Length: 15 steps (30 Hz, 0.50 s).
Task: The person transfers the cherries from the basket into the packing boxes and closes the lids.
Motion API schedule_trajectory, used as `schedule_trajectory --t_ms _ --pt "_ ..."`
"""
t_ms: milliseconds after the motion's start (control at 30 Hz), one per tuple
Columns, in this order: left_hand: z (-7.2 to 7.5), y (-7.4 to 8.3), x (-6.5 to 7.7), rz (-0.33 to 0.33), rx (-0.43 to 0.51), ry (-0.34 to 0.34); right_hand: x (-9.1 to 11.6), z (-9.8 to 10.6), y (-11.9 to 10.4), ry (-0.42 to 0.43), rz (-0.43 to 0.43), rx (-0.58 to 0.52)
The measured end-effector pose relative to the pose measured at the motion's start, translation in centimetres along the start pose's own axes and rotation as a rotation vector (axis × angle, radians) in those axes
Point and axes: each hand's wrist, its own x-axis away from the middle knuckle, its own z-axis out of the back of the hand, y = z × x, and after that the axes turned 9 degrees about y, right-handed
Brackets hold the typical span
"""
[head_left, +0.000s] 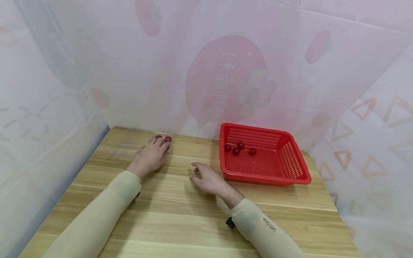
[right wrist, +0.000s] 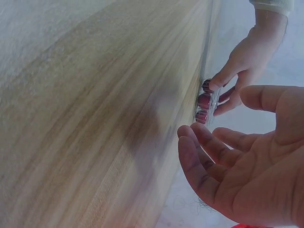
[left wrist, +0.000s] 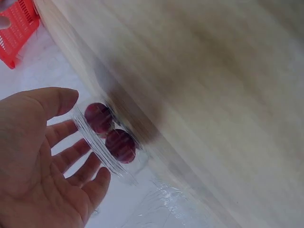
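At the back left of the table, a small clear plastic box [left wrist: 137, 164] holds dark red cherries [left wrist: 120, 146]. My left hand [head_left: 151, 154] is over this box, its thumb and loosely bent fingers spread at the rim; I see nothing pinched between them. In the right wrist view the left thumb [right wrist: 223, 76] lies close to a cherry, and whether it touches is unclear. My right hand [head_left: 208, 179] hovers beside the basket with relaxed fingers and holds nothing. Several cherries [head_left: 240, 145] with stems lie in the left part of the red plastic basket [head_left: 264, 181].
Left of the box, clear plastic [head_left: 124, 148] that looks like its lid lies on the wooden table [head_left: 180, 222]. The basket stands at the back right. Printed cloth [head_left: 155, 89] hangs behind the table and along both sides.
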Motion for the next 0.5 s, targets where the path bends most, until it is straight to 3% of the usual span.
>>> schedule_trajectory --t_ms 300,500 --pt "0.6 -0.9 0.1 0.057 0.004 -0.079 0.6 0.3 -0.3 0.009 0.025 0.029" --pt "1.6 -0.9 0.8 0.088 0.047 -0.059 1.3 0.7 -0.8 0.031 0.051 0.149"
